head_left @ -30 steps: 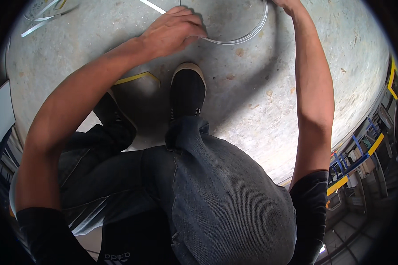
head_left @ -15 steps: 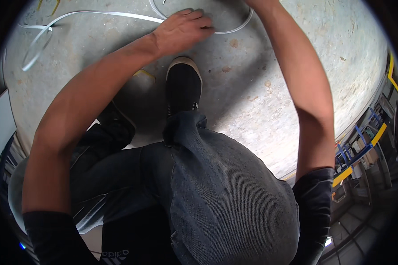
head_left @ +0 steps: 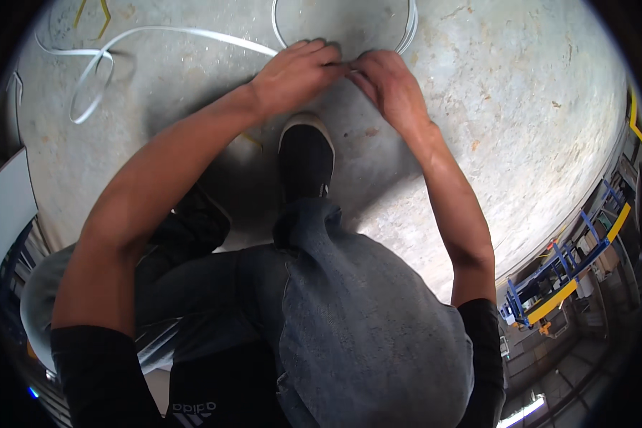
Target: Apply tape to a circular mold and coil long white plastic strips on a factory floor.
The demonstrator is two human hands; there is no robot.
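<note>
White strip (head_left: 192, 30) lies in a loose, twisted loop on the concrete floor (head_left: 192, 78) at far left, below a yellow angular piece (head_left: 105, 25), then runs right to the left hand (head_left: 296, 77). That hand's bent fingers are closed on it where it meets the coil (head_left: 411, 27), whose upper part passes out of view between and beyond the hands. Just right, above the dark shoe (head_left: 305, 158), the right hand (head_left: 394, 89) pinches at the coil's near side, its fingertips meeting the left's; the exact contact is partly hidden. The step looks like gathering strip into the coil; the next move seems to call for a steady left hold while the right guides the turn.
</note>
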